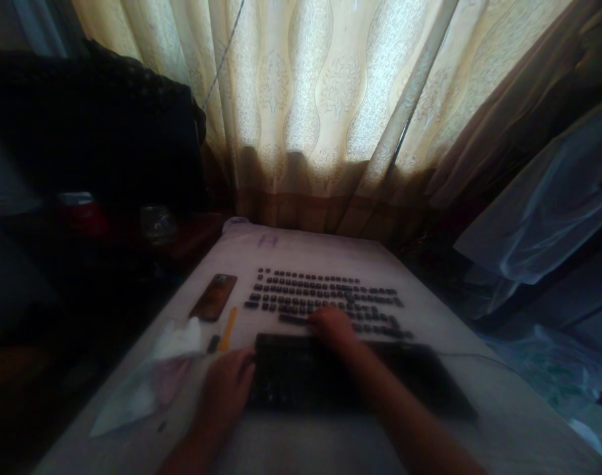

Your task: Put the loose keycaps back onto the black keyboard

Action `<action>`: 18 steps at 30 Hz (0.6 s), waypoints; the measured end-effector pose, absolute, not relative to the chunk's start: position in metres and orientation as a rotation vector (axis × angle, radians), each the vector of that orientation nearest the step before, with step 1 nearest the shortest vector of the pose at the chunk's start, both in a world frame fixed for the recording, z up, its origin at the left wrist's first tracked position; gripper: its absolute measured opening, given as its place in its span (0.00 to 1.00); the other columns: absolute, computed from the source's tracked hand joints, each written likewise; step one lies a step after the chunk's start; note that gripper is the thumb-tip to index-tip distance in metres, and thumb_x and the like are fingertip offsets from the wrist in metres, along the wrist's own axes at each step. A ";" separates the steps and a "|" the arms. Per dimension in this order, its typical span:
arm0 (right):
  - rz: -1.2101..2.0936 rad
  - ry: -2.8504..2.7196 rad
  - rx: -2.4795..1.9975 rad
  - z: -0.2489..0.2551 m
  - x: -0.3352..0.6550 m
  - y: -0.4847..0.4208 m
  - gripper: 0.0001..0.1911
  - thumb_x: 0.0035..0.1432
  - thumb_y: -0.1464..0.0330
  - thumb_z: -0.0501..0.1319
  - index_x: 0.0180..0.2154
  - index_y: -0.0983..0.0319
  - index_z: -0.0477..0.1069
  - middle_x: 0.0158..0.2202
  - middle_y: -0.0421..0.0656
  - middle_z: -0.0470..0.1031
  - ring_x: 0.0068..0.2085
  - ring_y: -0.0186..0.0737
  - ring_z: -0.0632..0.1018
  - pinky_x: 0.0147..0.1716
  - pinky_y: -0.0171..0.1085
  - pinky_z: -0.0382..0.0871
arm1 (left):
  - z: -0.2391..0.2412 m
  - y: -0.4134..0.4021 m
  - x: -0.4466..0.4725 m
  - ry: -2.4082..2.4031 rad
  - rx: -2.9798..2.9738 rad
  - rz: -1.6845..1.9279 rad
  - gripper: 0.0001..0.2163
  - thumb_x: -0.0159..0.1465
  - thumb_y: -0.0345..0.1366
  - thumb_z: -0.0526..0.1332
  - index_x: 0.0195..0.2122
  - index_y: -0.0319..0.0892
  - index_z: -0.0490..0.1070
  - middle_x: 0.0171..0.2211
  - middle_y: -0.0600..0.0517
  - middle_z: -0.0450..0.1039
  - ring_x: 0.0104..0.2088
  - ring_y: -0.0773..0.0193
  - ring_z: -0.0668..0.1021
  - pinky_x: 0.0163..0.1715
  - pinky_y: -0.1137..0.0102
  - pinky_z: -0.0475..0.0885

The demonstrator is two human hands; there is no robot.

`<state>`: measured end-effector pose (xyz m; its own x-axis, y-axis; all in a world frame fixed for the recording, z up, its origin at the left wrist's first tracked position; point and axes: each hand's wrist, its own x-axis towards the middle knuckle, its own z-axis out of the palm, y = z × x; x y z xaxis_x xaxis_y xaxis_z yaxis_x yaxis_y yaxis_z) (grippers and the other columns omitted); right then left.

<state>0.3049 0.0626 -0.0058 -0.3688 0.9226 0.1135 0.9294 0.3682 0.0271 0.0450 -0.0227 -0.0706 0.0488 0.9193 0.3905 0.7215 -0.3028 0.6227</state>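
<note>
Head view: the person's right hand [334, 328] reaches across a wide black rectangular keyboard base [301, 376], its fingers bunched and bent downward among rows of small black plastic keycaps [300, 291]. The fingertips are close to the right end of a long, narrow black bar keycap [292, 320]; blur and shadow hide them, so I cannot tell whether they pinch or touch a key. Most keycap rows spread beyond these fingers, with more of them to the right.

The left hand [225, 381] lies at the left edge of the base, its fingers curled toward the upper left corner; I cannot tell whether they grip it. The base extends rightward from these fingers and passes beneath the right forearm. A thin dark cable [472, 356] runs off well to the right of the right fingers.

Just beyond the left fingers are a small dark block [213, 344] and a slim yellow strip [228, 328]. Farther out, a brown-backed phone [214, 297] lies at a slant. To the left of the left fingers sits a crumpled white and pink bundle [152, 382]. All this rests on a pale-covered table [325, 254]; well beyond both hands' fingers hangs a cream patterned curtain [340, 86].
</note>
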 end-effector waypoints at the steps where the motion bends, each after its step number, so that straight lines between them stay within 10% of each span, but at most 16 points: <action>1: -0.126 -2.561 -1.727 -0.006 0.305 0.065 0.08 0.62 0.70 0.62 0.35 0.59 0.81 0.38 0.46 0.83 0.44 0.43 0.79 0.43 0.36 0.69 | -0.071 -0.023 0.045 1.671 2.070 1.102 0.12 0.63 0.38 0.54 0.41 0.44 0.77 0.40 0.46 0.81 0.41 0.51 0.82 0.46 0.54 0.76; 18: -0.404 -2.466 -1.465 -0.017 0.304 0.045 0.10 0.60 0.76 0.58 0.31 0.62 0.77 0.30 0.46 0.80 0.33 0.40 0.78 0.32 0.34 0.63 | -0.070 -0.020 0.046 1.673 2.023 1.167 0.14 0.63 0.42 0.55 0.41 0.44 0.77 0.40 0.46 0.81 0.43 0.50 0.81 0.47 0.53 0.75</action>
